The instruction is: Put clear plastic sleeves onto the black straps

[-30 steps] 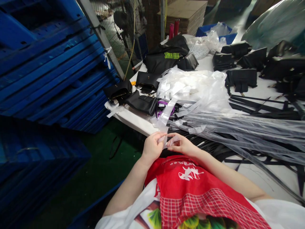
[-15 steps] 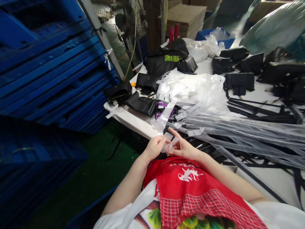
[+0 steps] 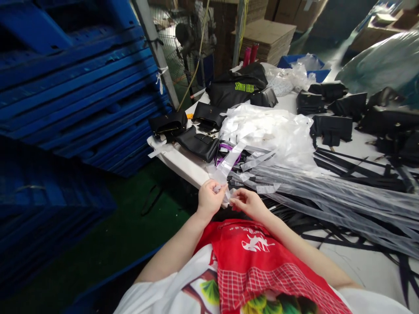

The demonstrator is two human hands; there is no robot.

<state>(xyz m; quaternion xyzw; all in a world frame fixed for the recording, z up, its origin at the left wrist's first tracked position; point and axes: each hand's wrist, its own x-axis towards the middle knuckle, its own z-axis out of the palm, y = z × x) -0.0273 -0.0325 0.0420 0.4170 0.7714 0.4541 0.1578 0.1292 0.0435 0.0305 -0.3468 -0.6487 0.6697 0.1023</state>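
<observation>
Stacked blue pallets point(image 3: 81, 93) stand left, a cardboard pile point(image 3: 266, 34) farther back.

the left hand point(image 3: 210, 200) partly hides a translucent strip point(image 3: 227, 197); the left edge cuts blue pallets point(image 3: 98, 98); apron lettering point(image 3: 244, 228) is too small to read.

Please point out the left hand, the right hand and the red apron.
Left hand point(image 3: 210, 200): head view, back of the hand.
Right hand point(image 3: 250, 203): head view, back of the hand.
Red apron point(image 3: 229, 246): head view, plain upper part.
</observation>
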